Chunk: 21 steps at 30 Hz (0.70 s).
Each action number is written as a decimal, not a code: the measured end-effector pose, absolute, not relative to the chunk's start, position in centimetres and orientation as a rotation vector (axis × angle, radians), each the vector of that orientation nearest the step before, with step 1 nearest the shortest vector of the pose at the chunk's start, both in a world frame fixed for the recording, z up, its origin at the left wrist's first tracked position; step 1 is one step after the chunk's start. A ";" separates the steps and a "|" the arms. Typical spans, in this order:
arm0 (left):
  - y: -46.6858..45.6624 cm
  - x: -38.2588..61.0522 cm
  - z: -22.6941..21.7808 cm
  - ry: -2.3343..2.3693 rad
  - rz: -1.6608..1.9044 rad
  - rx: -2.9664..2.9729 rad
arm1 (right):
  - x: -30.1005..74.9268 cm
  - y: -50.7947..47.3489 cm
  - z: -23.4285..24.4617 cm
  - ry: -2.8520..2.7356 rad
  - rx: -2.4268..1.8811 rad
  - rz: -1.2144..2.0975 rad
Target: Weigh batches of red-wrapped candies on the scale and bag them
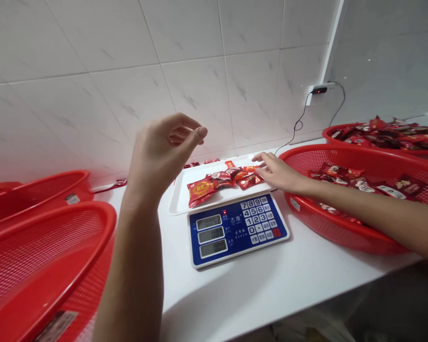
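My left hand (164, 152) is raised over the left side of the scale, loosely curled with the thumb tip close to the index finger; nothing shows in it. My right hand (274, 172) reaches over the right end of the white weighing tray (181, 202), fingers apart, close beside the candies. Several red-wrapped candies (224, 176) lie in a cluster on that tray. At the left of the cluster sits a larger red packet (201, 191) with a gold round mark. In front is the scale's blue panel (237, 230), with keys and three small displays.
On the right, a red mesh basket (345, 237) holds wrapped candies; another candy-filled red basket (326, 135) stands behind it. Two red baskets, one near (109, 218) and one farther back (83, 179), are at the left. A cable (301, 116) hangs from a wall socket (330, 87).
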<state>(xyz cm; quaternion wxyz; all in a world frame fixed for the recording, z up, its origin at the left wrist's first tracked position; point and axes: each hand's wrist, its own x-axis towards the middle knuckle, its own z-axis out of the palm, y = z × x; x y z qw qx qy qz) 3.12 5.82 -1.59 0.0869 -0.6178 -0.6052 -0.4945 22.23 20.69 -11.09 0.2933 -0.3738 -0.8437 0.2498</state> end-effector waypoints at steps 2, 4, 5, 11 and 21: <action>5.9 3.0 -1.6 -1.816 -1.467 -1.843 | 22.2 20.6 -11.1 -2.255 -0.998 0.655; 6.0 2.8 -1.6 -1.818 -1.465 -1.842 | 22.2 20.6 -11.0 -2.259 -0.999 0.650; 6.0 2.8 -1.6 -1.824 -1.461 -1.842 | 22.2 20.6 -11.0 -2.258 -0.998 0.653; 5.7 2.7 -1.4 -1.848 -1.443 -1.850 | 22.3 20.8 -11.3 -2.239 -0.964 0.679; 4.5 3.5 -0.7 -1.952 -1.465 -1.753 | 24.4 24.2 -9.1 -1.899 -1.066 0.760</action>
